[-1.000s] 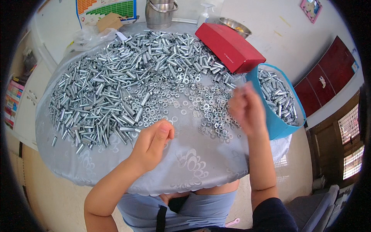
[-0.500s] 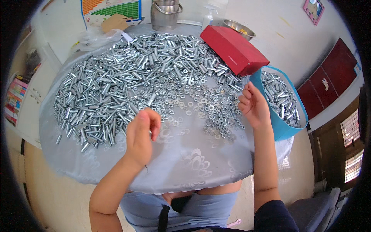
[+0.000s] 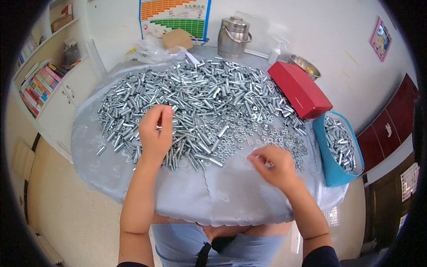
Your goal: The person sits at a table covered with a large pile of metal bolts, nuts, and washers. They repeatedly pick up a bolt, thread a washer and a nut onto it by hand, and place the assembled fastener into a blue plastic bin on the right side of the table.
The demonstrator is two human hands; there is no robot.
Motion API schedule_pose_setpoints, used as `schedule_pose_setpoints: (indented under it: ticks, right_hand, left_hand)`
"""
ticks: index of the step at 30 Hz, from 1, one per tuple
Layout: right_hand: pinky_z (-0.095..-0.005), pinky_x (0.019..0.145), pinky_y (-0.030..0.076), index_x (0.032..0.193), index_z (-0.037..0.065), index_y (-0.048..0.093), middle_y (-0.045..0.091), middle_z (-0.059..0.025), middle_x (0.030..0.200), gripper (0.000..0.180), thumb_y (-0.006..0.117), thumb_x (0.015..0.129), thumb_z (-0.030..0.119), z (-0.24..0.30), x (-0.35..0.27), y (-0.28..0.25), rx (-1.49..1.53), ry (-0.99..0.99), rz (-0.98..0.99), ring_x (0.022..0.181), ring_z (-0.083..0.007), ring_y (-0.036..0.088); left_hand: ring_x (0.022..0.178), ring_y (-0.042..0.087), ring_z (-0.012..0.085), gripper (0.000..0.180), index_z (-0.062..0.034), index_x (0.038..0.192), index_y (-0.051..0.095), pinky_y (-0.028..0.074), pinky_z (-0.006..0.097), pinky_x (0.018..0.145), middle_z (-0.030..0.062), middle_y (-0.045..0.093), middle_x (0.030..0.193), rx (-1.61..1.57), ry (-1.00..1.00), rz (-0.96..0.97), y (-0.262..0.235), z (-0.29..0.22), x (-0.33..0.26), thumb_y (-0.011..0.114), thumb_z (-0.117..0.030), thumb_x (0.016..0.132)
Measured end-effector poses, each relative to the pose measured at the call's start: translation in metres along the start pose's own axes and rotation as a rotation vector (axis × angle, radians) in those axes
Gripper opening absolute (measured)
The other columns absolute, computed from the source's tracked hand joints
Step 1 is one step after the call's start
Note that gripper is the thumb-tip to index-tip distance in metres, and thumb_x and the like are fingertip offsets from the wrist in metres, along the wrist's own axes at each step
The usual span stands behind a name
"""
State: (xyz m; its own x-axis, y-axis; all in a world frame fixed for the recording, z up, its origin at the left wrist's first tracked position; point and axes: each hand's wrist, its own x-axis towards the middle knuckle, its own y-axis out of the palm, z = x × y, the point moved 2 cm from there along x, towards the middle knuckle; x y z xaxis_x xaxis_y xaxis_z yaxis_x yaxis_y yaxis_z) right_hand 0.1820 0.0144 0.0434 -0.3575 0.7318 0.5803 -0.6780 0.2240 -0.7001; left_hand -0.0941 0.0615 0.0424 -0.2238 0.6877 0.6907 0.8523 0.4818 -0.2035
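Note:
My left hand (image 3: 155,133) is closed above the left part of a big heap of silvery metal sleeves (image 3: 133,98). At its thumb and fingertips shows the end of one metal sleeve (image 3: 175,107), pinched there. My right hand (image 3: 278,167) is curled over the cloth, just in front of a spread of small washers (image 3: 249,138). Inside its bent fingers sits a small silvery metal piece (image 3: 269,165), too small and partly hidden to name surely. The right hand is slightly blurred.
A grey patterned cloth (image 3: 178,189) covers the table. On the right, a blue bin (image 3: 340,178) holds many metal sleeves, beside a red box (image 3: 302,91). A steel pot (image 3: 233,40), a spray bottle (image 3: 276,52), a metal bowl (image 3: 313,73) and plastic bags (image 3: 155,49) stand behind.
My right hand has come from beside the blue bin back toward the near edge of the washers. My left hand has shifted farther over the sleeve heap. The whole view has turned.

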Motion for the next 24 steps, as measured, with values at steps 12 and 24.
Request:
schedule_pose_setpoints:
  ticks: [12, 24]
  right_hand:
    - [-0.0346, 0.055, 0.046, 0.078, 0.009, 0.062, 0.056, -0.0054, 0.071, 0.016, 0.072, 0.070, 0.018, 0.021, 0.012, 0.059, -0.043, -0.071, 0.119, 0.066, -0.0241, 0.057]
    - [-0.0377, 0.063, 0.047, 0.082, 0.006, 0.060, 0.055, -0.0091, 0.080, 0.018, 0.069, 0.072, 0.018, 0.013, 0.005, 0.067, -0.014, 0.041, 0.219, 0.076, -0.0278, 0.056]
  left_hand:
    - [0.060, 0.054, 0.0195, 0.020, -0.0044, 0.072, 0.060, 0.041, 0.031, 0.054, 0.0053, 0.056, 0.067, 0.341, -0.034, 0.465, -0.020, -0.012, -0.002, 0.068, -0.022, 0.074]
    - [0.072, 0.057, 0.0217, 0.024, -0.0075, 0.085, 0.060, 0.045, 0.031, 0.063, 0.0054, 0.058, 0.077, 0.449, 0.003, 0.680, -0.014, 0.004, -0.018, 0.072, -0.021, 0.069]
